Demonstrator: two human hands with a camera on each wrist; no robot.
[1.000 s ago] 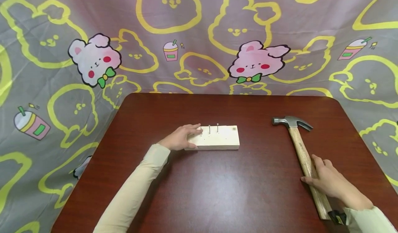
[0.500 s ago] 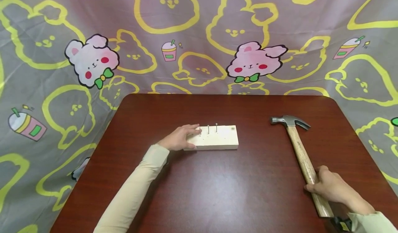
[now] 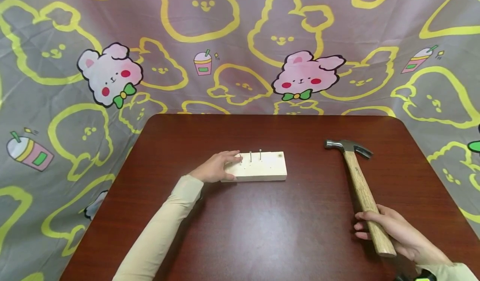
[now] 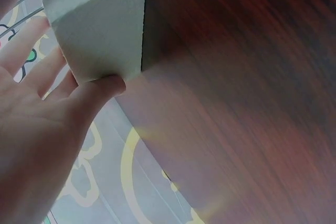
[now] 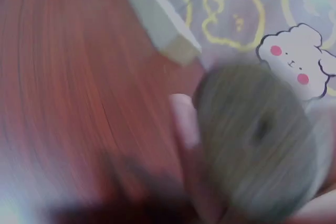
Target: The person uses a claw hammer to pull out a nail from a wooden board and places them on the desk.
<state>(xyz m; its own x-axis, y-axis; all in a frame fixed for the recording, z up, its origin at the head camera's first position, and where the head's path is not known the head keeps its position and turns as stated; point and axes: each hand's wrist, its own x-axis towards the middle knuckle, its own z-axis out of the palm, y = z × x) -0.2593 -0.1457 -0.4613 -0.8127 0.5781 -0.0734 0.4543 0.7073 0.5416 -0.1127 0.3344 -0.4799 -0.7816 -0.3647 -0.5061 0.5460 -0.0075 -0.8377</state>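
- Where the head view covers the work, a pale rectangular wooden block lies flat on the glossy red-brown tabletop; thin metal nails stand upright in its top, and a dark knot marks its far right corner.
- Head view: the left hand grips the block's left end, fingers spread, thumb at the near face.
- Head view: the right hand curls round the lower wooden handle of a claw hammer; its steel head points away from the person. Tabletop separates block and hammer, which are well apart. The far table edge, round-cornered, adjoins a printed cloth.
- Left wrist view: the block's end face is smooth, with crisp edges; the thumb crosses its lower corner, and fingers extend alongside.
- Right wrist view, blurred: the handle's rounded butt shows one dark spot.
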